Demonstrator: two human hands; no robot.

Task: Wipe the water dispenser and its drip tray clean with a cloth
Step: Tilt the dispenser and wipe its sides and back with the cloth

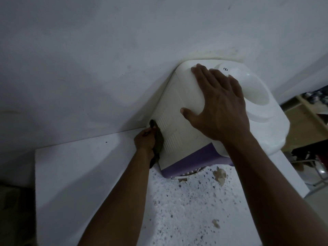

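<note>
A white water dispenser (pixel 179 110) with a purple lower front stands on a speckled counter against the wall, seen from above. Its round bottle socket (pixel 255 93) on top holds no bottle. My right hand (pixel 220 103) lies flat on the dispenser's top, fingers spread. My left hand (pixel 144 141) grips a dark cloth (pixel 158 139) and presses it against the ribbed left side panel, low down near the wall. The drip tray is hidden from this angle.
The speckled white counter (pixel 186 210) carries brown stains (pixel 220 174) in front of the dispenser. A plain white slab (pixel 79 166) extends to the left. The wall (pixel 106 59) stands right behind. At the right, lower down, are a wooden shelf (pixel 305 107) and dark clutter.
</note>
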